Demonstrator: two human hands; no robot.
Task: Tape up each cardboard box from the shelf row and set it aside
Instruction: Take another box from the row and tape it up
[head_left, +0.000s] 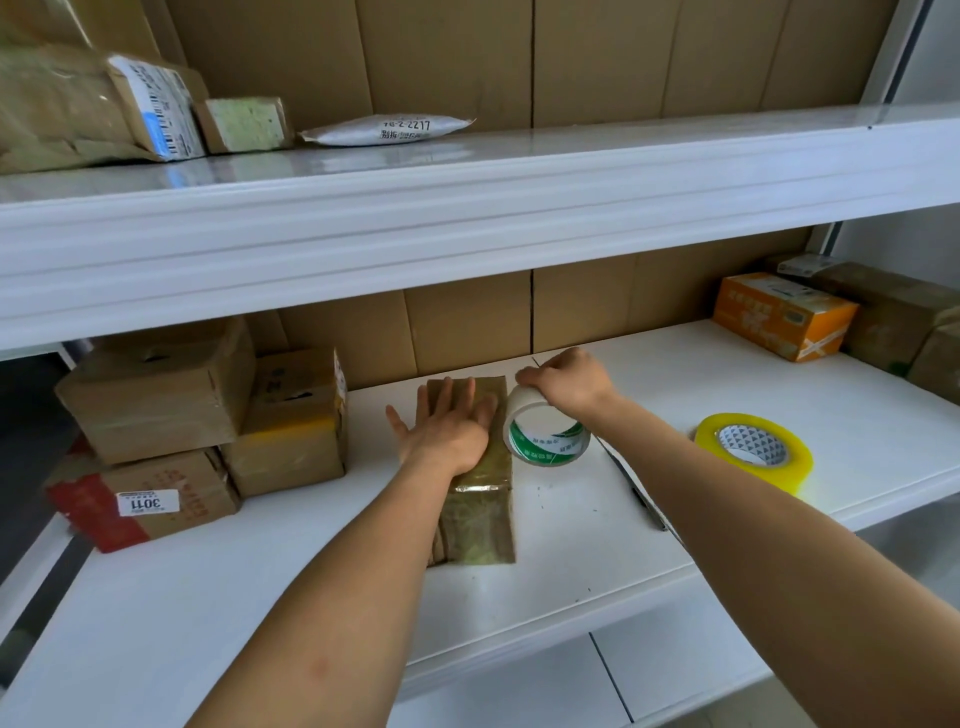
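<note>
A long narrow cardboard box (480, 506), wrapped in shiny tape, lies on the white shelf (571, 535) in front of me. My left hand (447, 423) presses flat on the box's far half with fingers straight. My right hand (563, 382) grips the top of a tape roll (545, 434) with a white and green core, which stands against the box's right side. A second, yellowish clear tape roll (753, 452) lies flat on the shelf further right.
Several taped cardboard boxes (208, 415) are stacked at the left of the shelf. An orange box (782, 322) and brown boxes (904, 322) stand at the back right. A dark thin tool (644, 493) lies under my right forearm. The upper shelf (467, 208) holds parcels.
</note>
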